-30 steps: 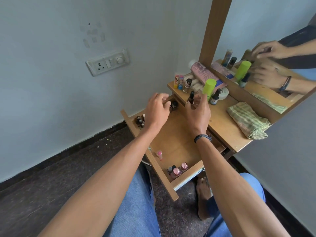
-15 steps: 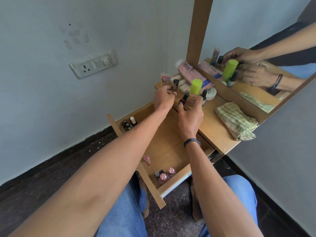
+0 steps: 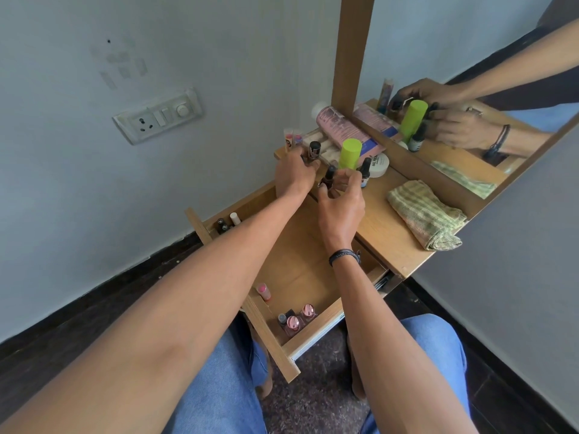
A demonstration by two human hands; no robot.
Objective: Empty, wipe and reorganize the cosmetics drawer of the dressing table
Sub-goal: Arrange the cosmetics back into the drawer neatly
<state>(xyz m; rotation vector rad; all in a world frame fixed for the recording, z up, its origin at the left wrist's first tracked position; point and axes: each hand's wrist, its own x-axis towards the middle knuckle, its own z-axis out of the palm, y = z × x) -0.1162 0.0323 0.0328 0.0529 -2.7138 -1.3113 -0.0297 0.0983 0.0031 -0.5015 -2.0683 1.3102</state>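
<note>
1. The step in hand looks like the emptying. Both hands are at the back of the worktop point(image 3: 385, 227), upper centre of the frame, above the open drawer point(image 3: 300, 261).
2. The left hand point(image 3: 294, 173) curls its fingers round a black-capped bottle point(image 3: 314, 150). The right hand point(image 3: 341, 202) pinches a dark bottle point(image 3: 328, 180) between thumb and fingers, just in front of the lime-green can point(image 3: 350, 153).
3. The drawer is not yet cleared. A few dark bottles point(image 3: 225, 223) stand in its corner at centre left, a pink stick point(image 3: 263, 291) lies by its left wall, and the polish bottles point(image 3: 296, 321) sit at lower centre.
4. The next move probably calls for setting both bottles upright in the crowded cluster without toppling the can, then reaching down for the rest.
5. The worktop is pale wood. On it are a pink tube point(image 3: 347, 130), a white tin point(image 3: 380, 164) and a folded striped cloth point(image 3: 426, 214), probably meant for the wiping.
6. A mirror point(image 3: 470, 89) fills the upper right and a wall socket point(image 3: 158, 115) sits at upper left. The floor is dark.
</note>
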